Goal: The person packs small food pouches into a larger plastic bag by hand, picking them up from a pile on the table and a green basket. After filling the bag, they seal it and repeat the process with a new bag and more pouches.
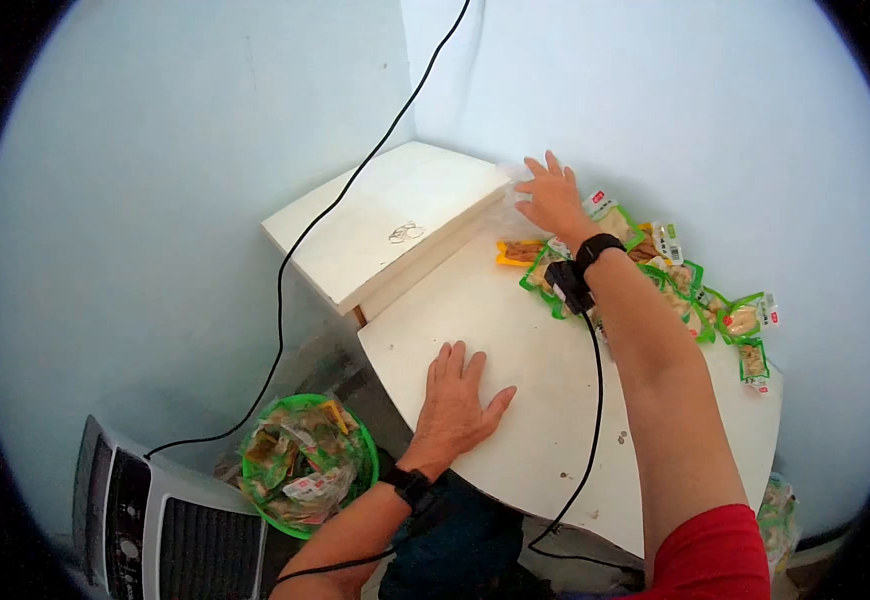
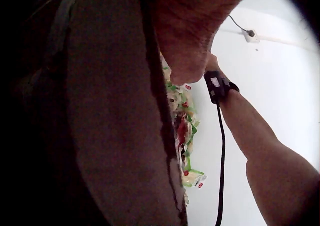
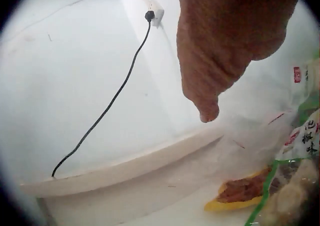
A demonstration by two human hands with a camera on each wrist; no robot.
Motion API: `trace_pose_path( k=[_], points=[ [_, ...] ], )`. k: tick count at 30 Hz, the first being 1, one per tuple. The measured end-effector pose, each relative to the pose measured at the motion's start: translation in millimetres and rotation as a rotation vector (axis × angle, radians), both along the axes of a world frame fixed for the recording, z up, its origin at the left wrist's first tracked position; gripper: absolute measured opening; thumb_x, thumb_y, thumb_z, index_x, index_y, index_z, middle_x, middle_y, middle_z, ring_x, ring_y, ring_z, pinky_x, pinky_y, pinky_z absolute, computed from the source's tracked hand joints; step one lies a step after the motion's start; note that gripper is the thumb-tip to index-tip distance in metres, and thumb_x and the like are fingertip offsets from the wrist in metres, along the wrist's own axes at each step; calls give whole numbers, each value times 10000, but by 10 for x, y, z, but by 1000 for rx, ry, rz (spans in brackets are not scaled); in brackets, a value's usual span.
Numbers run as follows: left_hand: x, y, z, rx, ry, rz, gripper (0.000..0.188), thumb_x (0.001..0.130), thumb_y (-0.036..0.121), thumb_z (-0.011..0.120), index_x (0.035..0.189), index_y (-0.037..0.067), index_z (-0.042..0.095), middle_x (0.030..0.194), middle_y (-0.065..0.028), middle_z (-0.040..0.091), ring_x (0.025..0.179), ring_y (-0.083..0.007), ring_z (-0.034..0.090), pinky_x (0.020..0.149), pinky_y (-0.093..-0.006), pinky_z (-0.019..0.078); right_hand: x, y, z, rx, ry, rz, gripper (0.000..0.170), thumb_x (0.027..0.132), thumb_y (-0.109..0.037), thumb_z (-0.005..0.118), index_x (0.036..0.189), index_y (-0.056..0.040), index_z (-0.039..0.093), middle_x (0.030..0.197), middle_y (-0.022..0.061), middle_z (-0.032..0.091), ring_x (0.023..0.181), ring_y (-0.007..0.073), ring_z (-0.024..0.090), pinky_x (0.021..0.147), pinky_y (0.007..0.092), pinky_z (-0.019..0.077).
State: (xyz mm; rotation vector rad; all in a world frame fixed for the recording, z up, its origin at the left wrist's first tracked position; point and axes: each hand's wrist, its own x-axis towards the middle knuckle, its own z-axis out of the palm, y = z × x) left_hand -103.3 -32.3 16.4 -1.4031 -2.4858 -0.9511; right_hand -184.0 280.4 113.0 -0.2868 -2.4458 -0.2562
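My right hand [image 1: 558, 203] reaches over the far side of the white table [image 1: 535, 420], its fingers spread and nothing gripped. Just below it, a clear plastic bag [image 3: 245, 141] lies against the raised white shelf [image 1: 385, 230]. A yellow-edged packet with brown food [image 1: 522, 252] is beside the bag. Under and right of the right wrist spreads a pile of green-edged vacuum-sealed snack packets [image 1: 675, 290]. My left hand [image 1: 455, 408] rests palm down at the table's near left edge, fingers straight and thumb out; its underside is hidden.
A green basket [image 1: 370, 455] full of packets stands on the floor at left, next to a grey and black appliance [image 1: 160, 500]. From that appliance a black cord [image 1: 280, 290] runs up past the shelf. Another cable [image 1: 598, 400] trails from the right wrist across the table. Walls meet behind.
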Motion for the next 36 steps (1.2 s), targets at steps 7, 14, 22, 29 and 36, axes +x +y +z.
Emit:
trace_pose_path(
  k=[7,14,22,29,36],
  points=[
    [-18,25,-47,-5,47,10,549,873,360,668,1245,-29,559,1366,-326,432,1317,-478,372,1109,-521,305,90,33,409,-209,718,357,362,842,-123,687,1181,-5,644,1223,154,643,1137,317,607,982,390,478],
    [-40,47,-123,56,87,40,497,885,337,649,1210,-32,578,1325,-307,486,1267,-448,436,1084,-491,349,1446,-775,556,-1359,749,511,362,900,-72,650,1254,-10,604,1238,113,632,1086,222,632,841,347,547],
    [-89,75,-160,219,128,-18,370,906,273,622,1038,-73,619,1138,-310,577,1093,-461,525,976,-493,416,2711,-1289,-351,-1907,839,690,356,877,61,621,1217,-10,541,1211,92,603,1098,299,632,915,466,550],
    [-263,110,-361,272,30,-41,360,938,280,583,989,-70,644,1135,-295,603,1106,-431,548,963,-463,431,3041,-1141,-780,-2150,988,588,349,827,130,606,1133,-11,516,1143,146,607,1077,341,627,932,505,537],
    [-103,-124,-245,227,-95,-108,441,990,349,511,1036,-68,649,1124,-232,655,1063,-345,607,978,-392,443,3112,-1026,-747,-2159,1089,894,310,842,128,577,1131,21,554,1088,157,627,1026,278,634,976,406,519]
  ],
)
